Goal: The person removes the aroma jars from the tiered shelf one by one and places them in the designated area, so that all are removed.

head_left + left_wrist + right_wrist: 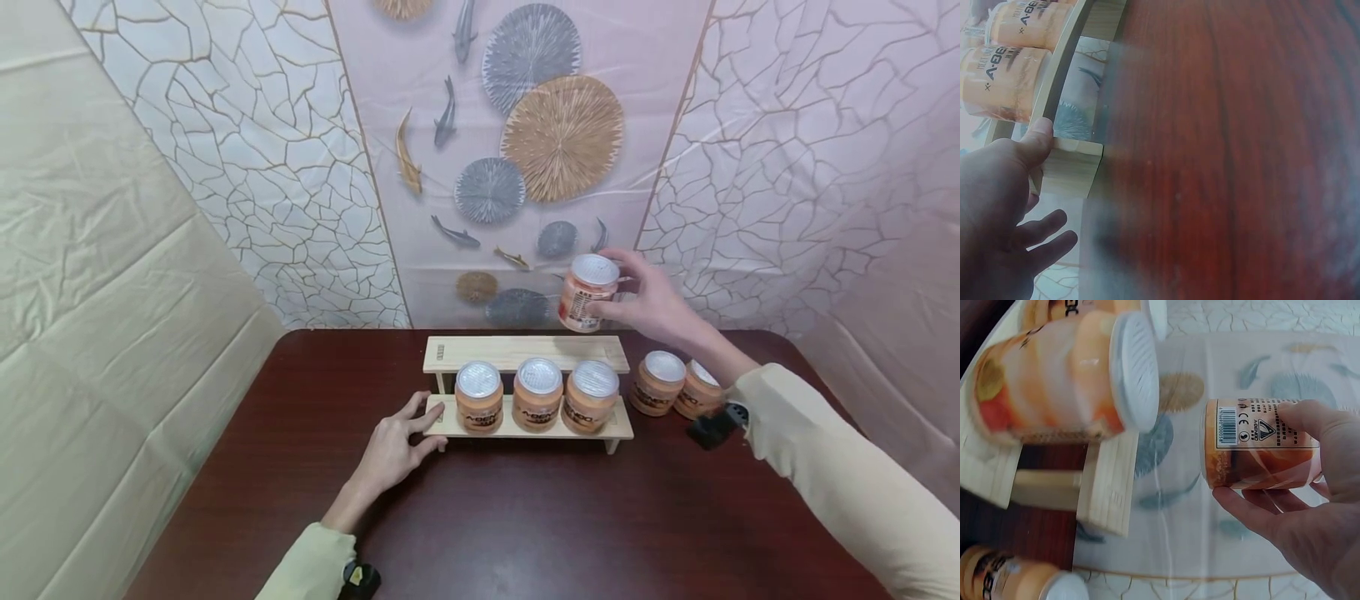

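A two-step wooden rack (pixel 525 354) stands on the table, with three orange jars with pale lids in a row on its lower step, among them the left jar (pixel 480 400). My left hand (pixel 390 454) grips the left end of that lower step, thumb (pixel 1038 140) at the front edge and other fingers reaching behind. In my right hand (pixel 652 304) another orange jar (pixel 585 300) is held upright above the right part of the upper step. Its printed label with a barcode shows in the right wrist view, the thumb across the label and fingers round the other side.
Two more jars stand on the table just right of the rack, the nearer one (pixel 657 385) partly in front of the other (pixel 699 392), below my right forearm. A patterned cloth (pixel 487 275) hangs right behind the dark table (pixel 525 517).
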Motion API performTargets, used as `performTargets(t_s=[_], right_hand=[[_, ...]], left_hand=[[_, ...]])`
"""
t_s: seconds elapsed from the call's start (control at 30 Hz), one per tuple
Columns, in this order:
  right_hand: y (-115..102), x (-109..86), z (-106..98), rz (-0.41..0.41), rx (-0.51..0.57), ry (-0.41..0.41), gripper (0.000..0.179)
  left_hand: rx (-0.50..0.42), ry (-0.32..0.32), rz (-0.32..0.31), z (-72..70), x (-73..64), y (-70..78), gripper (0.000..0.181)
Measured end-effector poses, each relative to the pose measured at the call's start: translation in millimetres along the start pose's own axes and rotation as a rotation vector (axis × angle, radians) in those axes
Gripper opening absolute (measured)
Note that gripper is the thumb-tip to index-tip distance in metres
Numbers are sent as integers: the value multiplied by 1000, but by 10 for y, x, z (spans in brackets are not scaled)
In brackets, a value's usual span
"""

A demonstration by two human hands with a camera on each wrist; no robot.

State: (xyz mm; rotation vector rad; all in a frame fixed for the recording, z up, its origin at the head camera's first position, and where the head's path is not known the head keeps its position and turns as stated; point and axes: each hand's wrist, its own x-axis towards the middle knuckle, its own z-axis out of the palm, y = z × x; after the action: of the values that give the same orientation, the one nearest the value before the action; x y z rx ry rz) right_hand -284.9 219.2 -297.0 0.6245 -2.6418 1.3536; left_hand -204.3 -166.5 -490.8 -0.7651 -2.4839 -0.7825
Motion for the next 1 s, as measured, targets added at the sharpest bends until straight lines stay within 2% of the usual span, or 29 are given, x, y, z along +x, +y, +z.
performTargets(t_s=[0.33, 0.63, 1.0], right_hand=[[223, -176, -278, -19, -47, 15, 78], [358, -370, -529, 94, -59, 49, 77], [592, -587, -827, 108, -152, 121, 76]], left_hand=[[3, -3, 2, 14, -5, -4, 51], [1, -9, -15, 7, -8, 7, 51], [2, -9, -28, 12, -8, 10, 51]])
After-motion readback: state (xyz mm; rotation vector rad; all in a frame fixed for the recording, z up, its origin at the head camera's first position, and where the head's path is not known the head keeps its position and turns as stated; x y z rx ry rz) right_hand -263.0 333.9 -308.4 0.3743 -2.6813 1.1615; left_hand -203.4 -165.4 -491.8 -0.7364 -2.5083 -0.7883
